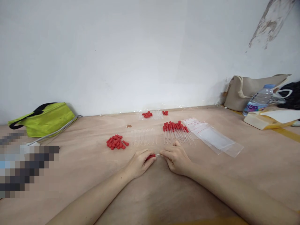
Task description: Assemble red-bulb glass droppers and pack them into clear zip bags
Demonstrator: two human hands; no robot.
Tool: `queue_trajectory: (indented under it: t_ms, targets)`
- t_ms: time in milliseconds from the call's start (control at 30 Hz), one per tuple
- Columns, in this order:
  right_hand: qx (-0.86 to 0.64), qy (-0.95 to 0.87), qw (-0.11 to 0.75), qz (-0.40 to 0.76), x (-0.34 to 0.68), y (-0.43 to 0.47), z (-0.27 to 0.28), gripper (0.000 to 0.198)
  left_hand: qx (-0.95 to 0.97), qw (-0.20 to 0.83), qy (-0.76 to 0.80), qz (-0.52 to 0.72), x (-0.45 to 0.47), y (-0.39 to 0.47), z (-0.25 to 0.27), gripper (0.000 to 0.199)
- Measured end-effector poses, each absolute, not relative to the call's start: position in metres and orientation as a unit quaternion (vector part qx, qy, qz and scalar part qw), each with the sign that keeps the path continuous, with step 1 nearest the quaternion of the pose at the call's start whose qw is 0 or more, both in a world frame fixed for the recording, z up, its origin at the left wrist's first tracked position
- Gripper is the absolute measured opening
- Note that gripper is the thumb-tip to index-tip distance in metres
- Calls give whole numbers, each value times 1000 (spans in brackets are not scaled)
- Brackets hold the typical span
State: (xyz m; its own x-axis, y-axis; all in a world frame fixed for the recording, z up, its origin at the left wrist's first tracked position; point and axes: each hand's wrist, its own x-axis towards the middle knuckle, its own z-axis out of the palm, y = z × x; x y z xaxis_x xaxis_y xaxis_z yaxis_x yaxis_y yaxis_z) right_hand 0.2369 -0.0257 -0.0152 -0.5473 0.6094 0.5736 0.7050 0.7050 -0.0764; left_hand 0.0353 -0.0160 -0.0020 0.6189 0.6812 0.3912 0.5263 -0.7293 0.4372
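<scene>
Low over the middle of the table, my left hand (140,163) is closed around a red rubber dropper bulb (151,157). My right hand (176,158) pinches a clear dropper tube (158,155), whose end meets the bulb's mouth; how far it sits inside is hidden. Beyond my left hand lies a pile of loose red bulbs (116,142). A row of bare clear tubes (143,137) is spread out just past both hands. Behind my right hand, several droppers with red bulbs on their tubes (175,128) lie side by side.
Clear zip bags (212,137) overlap to the right. Near the wall are bagged red bulbs (147,114) and more small red bulbs (165,112). A lime-green bag (47,120) stands at left; a water bottle (257,99) and a beige bag (236,95) stand at right.
</scene>
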Motion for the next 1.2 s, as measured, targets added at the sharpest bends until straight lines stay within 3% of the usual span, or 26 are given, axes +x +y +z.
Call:
queue_trajectory:
  t_ms: [300, 400, 467, 633, 1200]
  targets:
    - [-378, -879, 253, -139, 239, -24, -4, 15, 860, 178, 380, 290, 36, -12, -2, 16]
    - [-429, -859, 236, -153, 247, -19, 4, 14, 827, 197, 417, 322, 34, -10, -4, 33]
    - [-504, -817, 257, -115, 252, -10, 10, 17, 813, 206, 435, 329, 33, -9, -5, 35]
    - [-671, -688, 274, 40, 245, 28, 25, 26, 835, 177, 426, 300, 34, -9, -3, 21]
    - [-756, -631, 173, 33, 205, 62, 10, 26, 853, 147, 404, 297, 33, -9, -4, 16]
